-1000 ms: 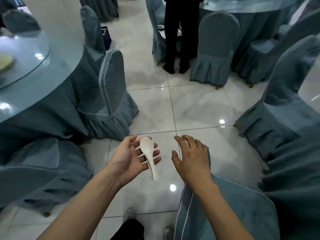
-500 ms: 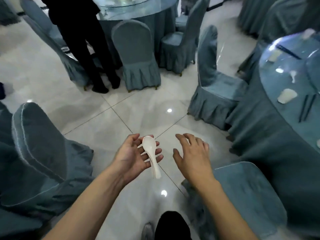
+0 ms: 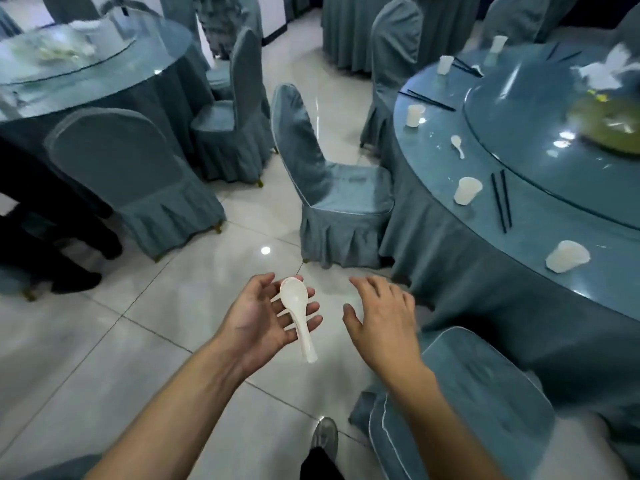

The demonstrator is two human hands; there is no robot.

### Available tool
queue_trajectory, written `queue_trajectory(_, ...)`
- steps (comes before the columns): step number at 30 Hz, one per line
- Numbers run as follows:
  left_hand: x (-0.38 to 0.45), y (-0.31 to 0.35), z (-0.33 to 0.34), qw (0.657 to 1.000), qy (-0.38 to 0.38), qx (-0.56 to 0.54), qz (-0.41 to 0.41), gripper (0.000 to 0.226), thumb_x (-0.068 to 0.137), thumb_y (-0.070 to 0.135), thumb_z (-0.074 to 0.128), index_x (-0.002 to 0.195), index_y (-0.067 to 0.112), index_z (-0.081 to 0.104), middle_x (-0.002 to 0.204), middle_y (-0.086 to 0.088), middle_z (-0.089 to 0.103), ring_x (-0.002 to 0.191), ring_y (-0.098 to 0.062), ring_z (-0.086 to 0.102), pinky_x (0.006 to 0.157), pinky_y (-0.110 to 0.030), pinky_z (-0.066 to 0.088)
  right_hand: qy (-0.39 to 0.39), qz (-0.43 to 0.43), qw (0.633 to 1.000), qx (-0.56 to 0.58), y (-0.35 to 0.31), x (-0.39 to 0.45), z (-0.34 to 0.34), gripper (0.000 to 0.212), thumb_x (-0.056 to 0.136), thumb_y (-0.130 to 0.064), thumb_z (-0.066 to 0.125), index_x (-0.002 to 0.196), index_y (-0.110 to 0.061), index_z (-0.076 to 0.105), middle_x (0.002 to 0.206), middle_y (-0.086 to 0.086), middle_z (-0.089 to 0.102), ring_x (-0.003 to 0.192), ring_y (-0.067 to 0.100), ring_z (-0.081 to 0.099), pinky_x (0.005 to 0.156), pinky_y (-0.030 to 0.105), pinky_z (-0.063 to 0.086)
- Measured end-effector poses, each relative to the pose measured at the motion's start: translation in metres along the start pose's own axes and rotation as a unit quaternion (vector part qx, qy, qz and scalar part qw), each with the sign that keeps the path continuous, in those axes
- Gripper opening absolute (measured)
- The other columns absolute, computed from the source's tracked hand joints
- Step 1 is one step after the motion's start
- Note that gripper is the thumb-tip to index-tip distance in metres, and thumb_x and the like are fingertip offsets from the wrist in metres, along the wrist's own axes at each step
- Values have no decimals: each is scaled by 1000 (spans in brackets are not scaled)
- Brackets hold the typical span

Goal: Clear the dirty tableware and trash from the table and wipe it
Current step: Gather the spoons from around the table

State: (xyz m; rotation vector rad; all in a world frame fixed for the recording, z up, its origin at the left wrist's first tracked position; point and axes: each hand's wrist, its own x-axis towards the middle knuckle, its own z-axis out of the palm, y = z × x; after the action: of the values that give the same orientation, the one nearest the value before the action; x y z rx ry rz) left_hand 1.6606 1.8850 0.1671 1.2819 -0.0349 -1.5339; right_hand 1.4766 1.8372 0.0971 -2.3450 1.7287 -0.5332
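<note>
Head view: left hand [image 3: 266,317] palm-up at lower centre, cradling stacked white spoons [image 3: 297,318] on loose fingers. Right hand [image 3: 382,318] spread, empty. Risk: spoons slide off unclamped fingers. Table [image 3: 450,216] right, cups uncleared.

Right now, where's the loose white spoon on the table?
Head view, right side: the white spoon lies on the round table's outer ring, between two white cups.
</note>
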Motion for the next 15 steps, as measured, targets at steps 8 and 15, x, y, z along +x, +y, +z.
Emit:
queue_trajectory(8, 96, 73, 68, 997, -49, 44, -34, 52, 101, 34, 43, 134, -3, 57, 121, -29, 65, 103, -44, 62, 95, -58, 54, 29, 63, 998, -3, 22, 108, 10, 43, 88, -40, 56, 129, -27, 59, 120, -1, 61, 110, 24, 58, 95, 44, 42)
queue_trajectory(15, 202, 136, 121, 991, -78, 83, -67, 51, 101, 34, 42, 134, -2, 58, 115, -26, 66, 103, -41, 62, 95, -57, 53, 46, 119, 991, -38, 49, 211, 23, 39, 85, -39, 59, 123, -27, 61, 113, -2, 61, 102, 24, 59, 90, 42, 43)
